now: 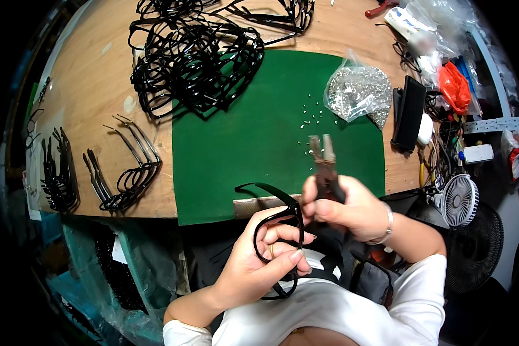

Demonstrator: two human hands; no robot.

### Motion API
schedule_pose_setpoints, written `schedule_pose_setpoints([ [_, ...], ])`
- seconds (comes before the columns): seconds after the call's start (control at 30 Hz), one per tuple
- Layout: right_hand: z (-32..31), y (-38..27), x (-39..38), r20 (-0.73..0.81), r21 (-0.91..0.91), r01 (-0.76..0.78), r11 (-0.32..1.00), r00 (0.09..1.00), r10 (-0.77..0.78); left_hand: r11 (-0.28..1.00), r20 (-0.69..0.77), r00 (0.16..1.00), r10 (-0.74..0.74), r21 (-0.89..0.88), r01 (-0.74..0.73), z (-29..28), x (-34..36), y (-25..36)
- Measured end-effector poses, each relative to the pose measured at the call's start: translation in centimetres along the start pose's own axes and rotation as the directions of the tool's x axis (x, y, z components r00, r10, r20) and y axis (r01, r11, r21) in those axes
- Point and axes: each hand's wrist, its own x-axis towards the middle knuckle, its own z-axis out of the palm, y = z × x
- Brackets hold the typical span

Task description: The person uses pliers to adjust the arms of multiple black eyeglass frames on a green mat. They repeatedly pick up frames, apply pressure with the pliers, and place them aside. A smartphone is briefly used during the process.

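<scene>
My left hand (pixel 249 256) is closed around a black eyeglass frame (pixel 300 222) in front of my body. One temple of the frame stretches toward the table edge, and the fingers hide part of the rims. To its right, my right hand (pixel 352 212) grips a pair of pliers (pixel 325 164) with jaws pointing away from me, slightly blurred. Beyond the jaws, tiny silvery pieces (pixel 313 114) lie scattered on the green mat (pixel 236 150). A clear plastic bag (pixel 354 92) full of similar small pieces rests at the mat's far right.
A big tangled pile of black eyeglass frames (pixel 196 66) covers the far left of the mat. Stacked frames (pixel 135 181) stand at the left table edge. On the right are a black case (pixel 409 113), a red plastic bag (pixel 454 86), cables and a white fan (pixel 459 200).
</scene>
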Motion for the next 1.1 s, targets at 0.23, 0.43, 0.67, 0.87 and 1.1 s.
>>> schedule_pose_setpoints([
  [0.23, -1.3, -1.5, -2.0, 0.242, -0.711, -0.003, 0.703, 0.938, 0.248, 0.996, 0.033, 0.995, -0.093, -0.003, 0.093, -1.2, -0.8, 0.6],
  [0.43, -0.6, -2.3, -1.4, 0.255, -0.771, 0.026, 0.636, 0.928, 0.271, 0.995, 0.063, 0.993, -0.097, 0.032, 0.095, -1.7, -1.0, 0.1],
  [0.67, -0.1, -2.0, -0.7, 0.182, -0.916, 0.079, 0.393, 0.956, 0.231, 0.989, 0.007, 0.99, -0.139, 0.047, 0.138, -1.0, -1.1, 0.0],
  [0.87, -0.2, -3.3, -1.0, 0.179, -0.905, 0.037, 0.423, 0.937, 0.301, 0.99, -0.007, 0.99, -0.142, 0.003, 0.142, -0.3, -1.1, 0.4],
  [1.1, -4.0, -1.7, 0.3, 0.242, -0.836, 0.187, 0.516, 0.969, 0.041, 0.99, 0.02, 0.991, -0.131, -0.046, 0.132, -0.7, -0.5, 1.1],
])
